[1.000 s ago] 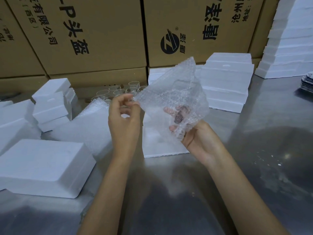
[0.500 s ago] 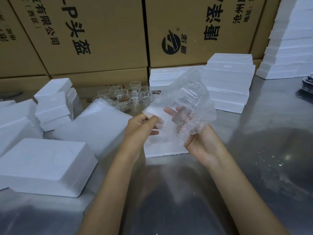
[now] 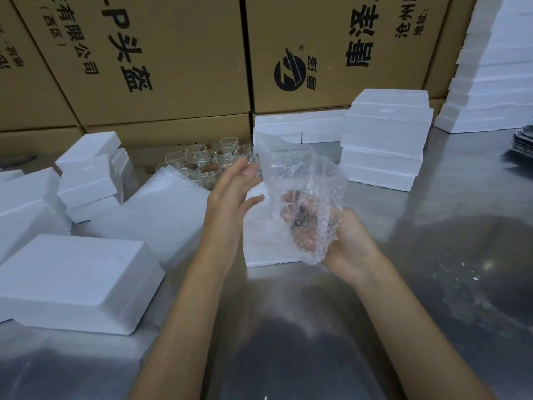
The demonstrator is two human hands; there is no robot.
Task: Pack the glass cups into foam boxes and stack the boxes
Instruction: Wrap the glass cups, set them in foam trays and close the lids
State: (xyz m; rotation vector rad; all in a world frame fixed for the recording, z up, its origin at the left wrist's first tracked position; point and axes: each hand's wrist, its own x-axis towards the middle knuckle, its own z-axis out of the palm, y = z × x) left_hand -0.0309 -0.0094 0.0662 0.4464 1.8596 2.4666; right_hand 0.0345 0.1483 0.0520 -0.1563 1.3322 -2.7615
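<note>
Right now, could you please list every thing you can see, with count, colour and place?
bubble wrap bag: one, clear, held over the table centre
glass cups: several, clear, far centre of the table
bubble wrap sheets: a pile, white, left of centre
foam boxes: many, white, left, centre and right stacks
cardboard cartons: several, brown, behind the table
table: one, grey metal
left hand: open, beside the bag
right hand: grips the bag

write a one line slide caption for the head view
Right hand holds a bubble bag while the open left hand hovers beside it, glass cups and foam boxes behind.
</note>
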